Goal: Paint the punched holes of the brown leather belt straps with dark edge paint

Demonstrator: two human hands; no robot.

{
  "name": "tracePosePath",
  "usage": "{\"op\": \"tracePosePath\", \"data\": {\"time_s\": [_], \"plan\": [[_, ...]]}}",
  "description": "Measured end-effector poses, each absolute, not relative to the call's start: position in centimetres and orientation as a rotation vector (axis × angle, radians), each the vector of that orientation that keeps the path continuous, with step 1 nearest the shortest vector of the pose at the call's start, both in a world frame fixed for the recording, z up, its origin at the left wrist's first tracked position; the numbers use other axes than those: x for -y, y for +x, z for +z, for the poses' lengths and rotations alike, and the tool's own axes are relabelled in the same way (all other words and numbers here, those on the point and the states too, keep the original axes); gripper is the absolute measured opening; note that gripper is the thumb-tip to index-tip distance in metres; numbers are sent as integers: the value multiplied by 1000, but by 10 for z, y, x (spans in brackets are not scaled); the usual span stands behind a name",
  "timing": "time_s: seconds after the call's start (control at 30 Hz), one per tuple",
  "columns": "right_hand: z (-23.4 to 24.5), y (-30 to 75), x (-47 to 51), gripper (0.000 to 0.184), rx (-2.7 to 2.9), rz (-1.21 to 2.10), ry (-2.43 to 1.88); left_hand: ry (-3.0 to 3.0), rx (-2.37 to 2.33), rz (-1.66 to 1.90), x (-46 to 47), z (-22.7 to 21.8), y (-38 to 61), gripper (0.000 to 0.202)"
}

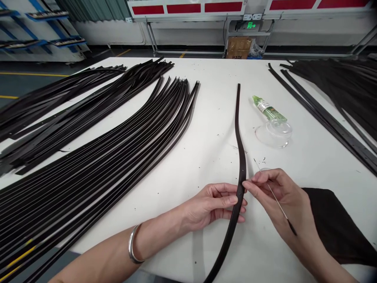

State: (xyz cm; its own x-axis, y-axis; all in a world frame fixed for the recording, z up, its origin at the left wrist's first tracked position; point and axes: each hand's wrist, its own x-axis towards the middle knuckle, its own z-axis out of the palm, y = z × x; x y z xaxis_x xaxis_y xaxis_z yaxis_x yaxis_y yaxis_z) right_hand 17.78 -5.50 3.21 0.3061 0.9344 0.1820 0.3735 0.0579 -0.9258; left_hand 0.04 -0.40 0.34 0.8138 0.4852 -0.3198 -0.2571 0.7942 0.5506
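Note:
A long dark strap [242,157] with small holes curves down the middle of the white table. My left hand [219,204] is closed around it, the thumb on top and the fingers beneath. My right hand [282,200] pinches at the strap's right edge with thumb and forefinger; whether anything tiny is between those fingertips I cannot tell. Tucked in the same hand is a thin metal rod [277,200], slanting across the fingers, with a dark lower end. A dark cloth [335,224] lies on the table beside my right wrist.
Beyond my right hand, a green squeeze bottle [269,109] rests against a clear round plastic container [278,133]. Many dark straps [123,145] fan out on the left, with more dark straps [330,110] on the right. Small dark scraps dot the white tabletop [188,165].

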Motion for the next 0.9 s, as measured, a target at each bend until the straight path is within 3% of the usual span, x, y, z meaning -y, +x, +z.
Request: {"op": "tracePosePath", "data": {"time_s": [0.37, 0.63, 0.9], "plan": [[42, 214, 38, 31, 1181, 675, -1553, 527, -553, 405, 5, 4, 1, 21], [28, 246, 60, 32, 1601, 158, -1672, 536, -612, 401, 0, 2, 1, 21], [14, 243, 53, 30, 1804, 12, -1585, 557, -627, 388, -1, 2, 0, 23]]}}
